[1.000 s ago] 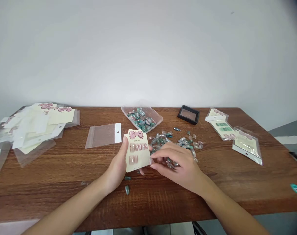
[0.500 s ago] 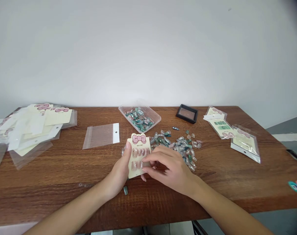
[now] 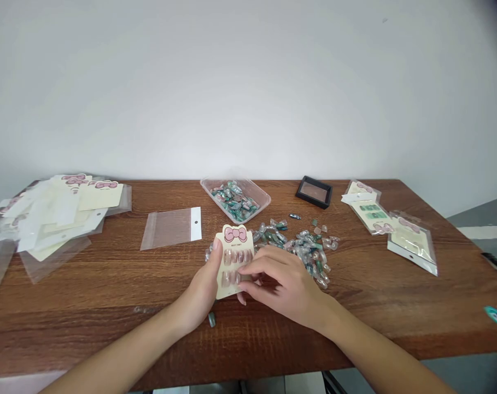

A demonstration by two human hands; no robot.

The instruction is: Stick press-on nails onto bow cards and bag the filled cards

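In the head view, held up over the desk [image 3: 170, 339]: a bow card [image 3: 235, 265], clamped in the left grip [image 3: 199, 295]. At the card's low row, thumb and finger of the right grip [image 3: 287, 284] closed on a small nail [image 3: 238, 277]. Left of the card, a clear bag [image 3: 170, 227]; right of it, a shiny nail pile [image 3: 309, 249]; behind it, a full tub [image 3: 268, 202]. Looks like putting that nail in line with the row. Calls next for a soft push, with the card kept still and without bumping nearby nails. Cannot tell if stuck down yet.
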